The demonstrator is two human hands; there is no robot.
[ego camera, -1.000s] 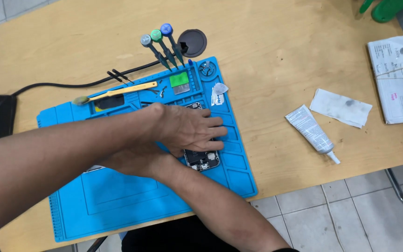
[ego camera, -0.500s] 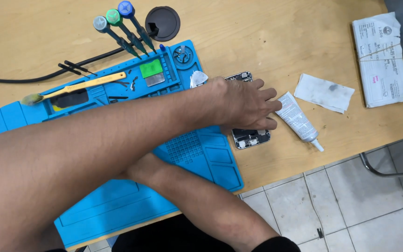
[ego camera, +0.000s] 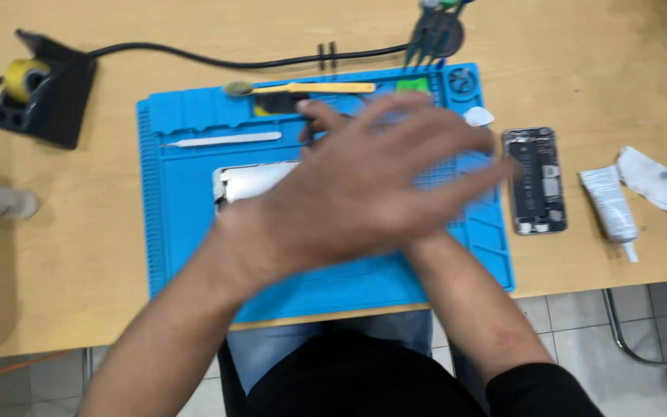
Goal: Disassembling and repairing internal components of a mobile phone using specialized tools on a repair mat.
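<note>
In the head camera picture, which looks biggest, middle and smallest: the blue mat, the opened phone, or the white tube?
1. Blue mat, by far the biggest.
2. Opened phone.
3. White tube, a bit shorter and slimmer than the phone.
All three lie flat on the table, so the order seems fair.

A big light brown wooden table (ego camera: pixel 156 46) fills most of the view. Below its front edge is a floor of pale grey square tiles (ego camera: pixel 573 324). A thin shiny metal chair leg (ego camera: pixel 619 340) curves over the tiles at the right.
</note>
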